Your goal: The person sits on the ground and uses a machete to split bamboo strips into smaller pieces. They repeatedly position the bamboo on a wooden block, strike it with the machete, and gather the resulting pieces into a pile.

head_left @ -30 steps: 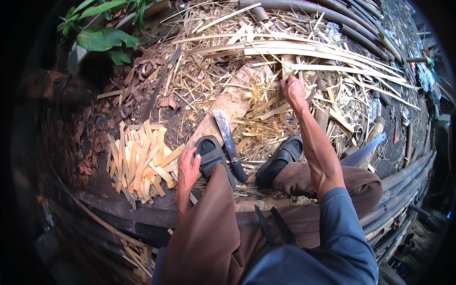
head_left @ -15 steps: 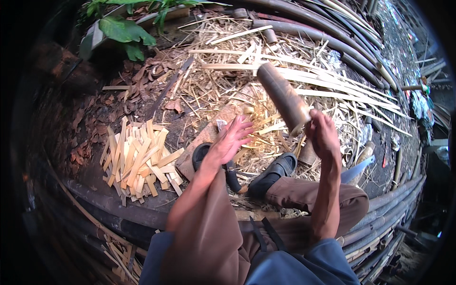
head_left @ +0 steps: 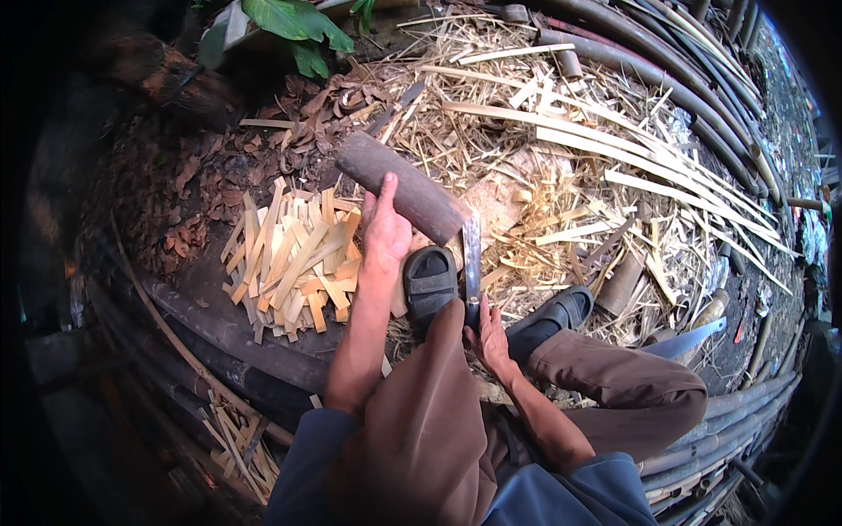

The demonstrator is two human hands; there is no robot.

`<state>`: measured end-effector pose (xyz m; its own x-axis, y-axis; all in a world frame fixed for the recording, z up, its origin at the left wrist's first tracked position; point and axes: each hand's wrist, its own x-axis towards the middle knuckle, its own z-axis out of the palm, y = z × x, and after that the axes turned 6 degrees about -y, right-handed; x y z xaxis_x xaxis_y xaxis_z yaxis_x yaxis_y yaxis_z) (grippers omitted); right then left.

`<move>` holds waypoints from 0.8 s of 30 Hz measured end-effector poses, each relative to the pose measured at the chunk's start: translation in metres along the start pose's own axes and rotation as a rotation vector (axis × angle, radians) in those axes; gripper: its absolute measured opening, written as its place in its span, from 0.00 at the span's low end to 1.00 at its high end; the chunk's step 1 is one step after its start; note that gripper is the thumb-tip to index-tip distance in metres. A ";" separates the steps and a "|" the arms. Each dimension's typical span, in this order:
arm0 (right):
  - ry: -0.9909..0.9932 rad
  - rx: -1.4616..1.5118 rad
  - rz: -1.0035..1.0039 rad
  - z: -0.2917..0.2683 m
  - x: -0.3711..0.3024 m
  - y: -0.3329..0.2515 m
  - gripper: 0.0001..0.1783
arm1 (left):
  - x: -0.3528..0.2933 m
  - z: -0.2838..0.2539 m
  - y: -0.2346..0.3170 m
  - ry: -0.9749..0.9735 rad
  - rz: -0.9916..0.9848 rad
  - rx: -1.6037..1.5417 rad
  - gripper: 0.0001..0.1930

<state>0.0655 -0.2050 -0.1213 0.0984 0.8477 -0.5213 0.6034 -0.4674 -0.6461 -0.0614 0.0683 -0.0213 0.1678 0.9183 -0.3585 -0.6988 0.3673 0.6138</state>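
A thick brown bamboo section lies tilted across my left hand, whose thumb stretches along its upper side. Its near cut end sits right beside the blade of a knife. My right hand rests at the knife's dark handle, with fingers stretched out along one side and the thumb on the other. The handle's lower end is hidden beneath that hand. Just left of my left forearm is a heap of pale split bamboo pieces.
Long pale bamboo strips and shavings spread across the ground ahead. Dark bamboo poles line the far right. A saw blade and a short bamboo piece lie beyond my right shoe. A long dark blade rests at the back.
The bamboo section has passed from my right hand to my left and moved leftward. My right hand has dropped to the knife handle. The view has shifted left.
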 end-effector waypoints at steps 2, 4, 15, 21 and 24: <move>0.103 0.008 -0.143 0.002 -0.002 0.006 0.49 | 0.002 -0.013 -0.002 -0.044 -0.010 -0.029 0.26; 0.109 0.101 -0.138 -0.009 -0.005 0.002 0.47 | 0.002 -0.014 -0.010 -0.063 -0.020 -0.057 0.27; 0.380 0.644 0.139 -0.119 -0.035 -0.038 0.23 | -0.014 0.016 -0.051 -0.191 0.208 0.781 0.25; 0.384 0.591 -0.125 -0.144 -0.043 -0.073 0.24 | -0.025 0.025 -0.055 -0.236 0.237 1.154 0.19; 0.339 0.639 -0.089 -0.144 -0.041 -0.078 0.22 | -0.015 0.022 -0.056 -0.308 0.210 1.180 0.23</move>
<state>0.1289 -0.1671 0.0308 0.3731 0.8718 -0.3173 0.0510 -0.3607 -0.9313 -0.0098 0.0373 -0.0350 0.3963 0.9133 -0.0945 0.2953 -0.0293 0.9550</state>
